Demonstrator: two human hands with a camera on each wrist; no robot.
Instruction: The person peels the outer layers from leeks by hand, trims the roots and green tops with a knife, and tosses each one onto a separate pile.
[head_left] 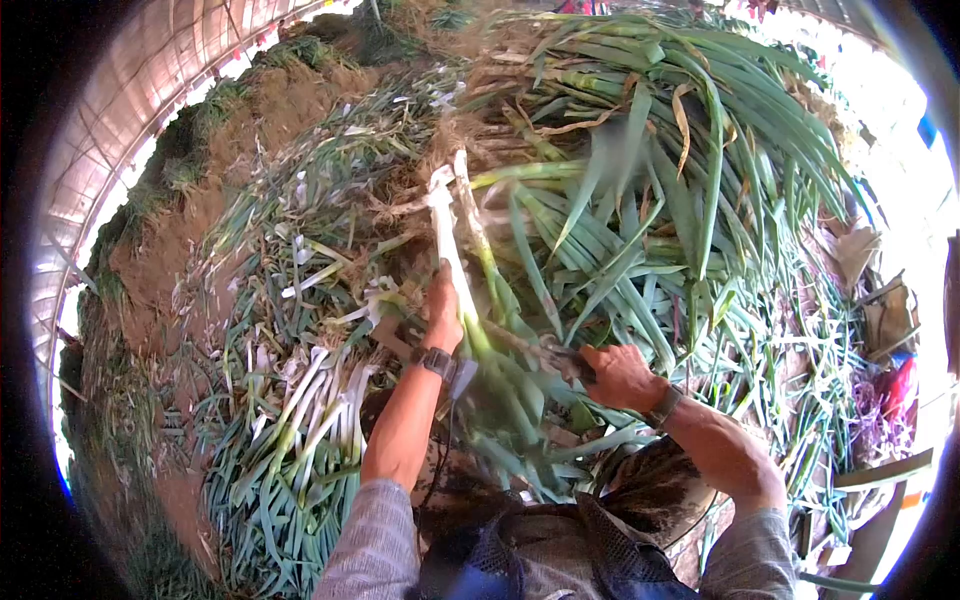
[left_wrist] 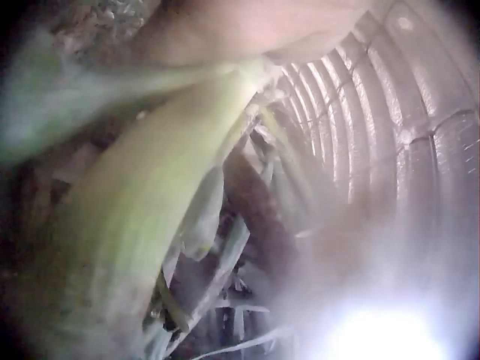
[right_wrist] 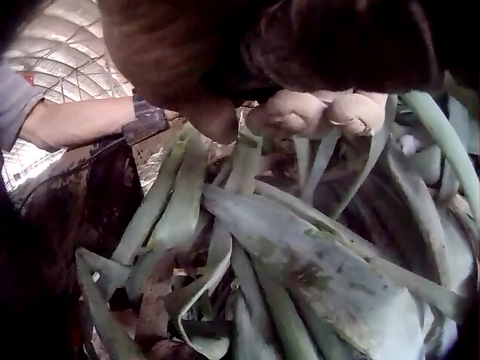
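My left hand grips a leek by its white stalk, the roots pointing away from me and the green leaves toward my lap. In the left wrist view, the pale green leek stalk runs down from the hand, blurred. My right hand holds the dark handle of a knife, its blurred blade pointing left across the leaves. The right wrist view shows curled fingertips under a dark shape, with leek leaves below. A second leek lies just right of the held one.
A large heap of leeks spreads ahead and to the right. Trimmed leeks with white ends lie in a bunch on the left. Leaf scraps cover the ground beyond. Purple netting lies at the far right.
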